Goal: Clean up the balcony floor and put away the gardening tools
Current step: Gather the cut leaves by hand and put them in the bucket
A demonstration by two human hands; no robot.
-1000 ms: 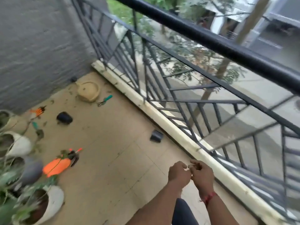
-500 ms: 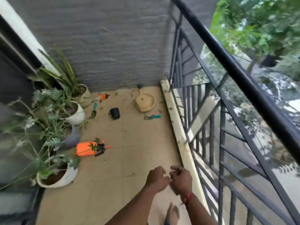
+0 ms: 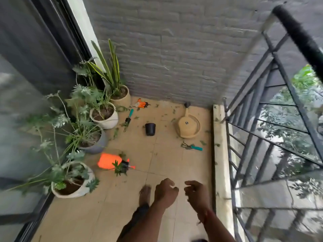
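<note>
Orange sprayer (image 3: 109, 161) lies on its side on the floor (image 3: 166, 159), far-left of the hands, long axis left-right, nozzle pointing right; the left hand (image 3: 165, 191) is nearer. Teal rake (image 3: 192, 146) lies far-right, closer to the right hand (image 3: 195, 193). Both hands hang loosely curled, empty.

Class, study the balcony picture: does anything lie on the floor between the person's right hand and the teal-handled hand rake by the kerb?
Nothing visible does. Between the right hand and the hand rake lies only bare floor tile. The beige watering can sits beyond the rake, out of the path.
</note>
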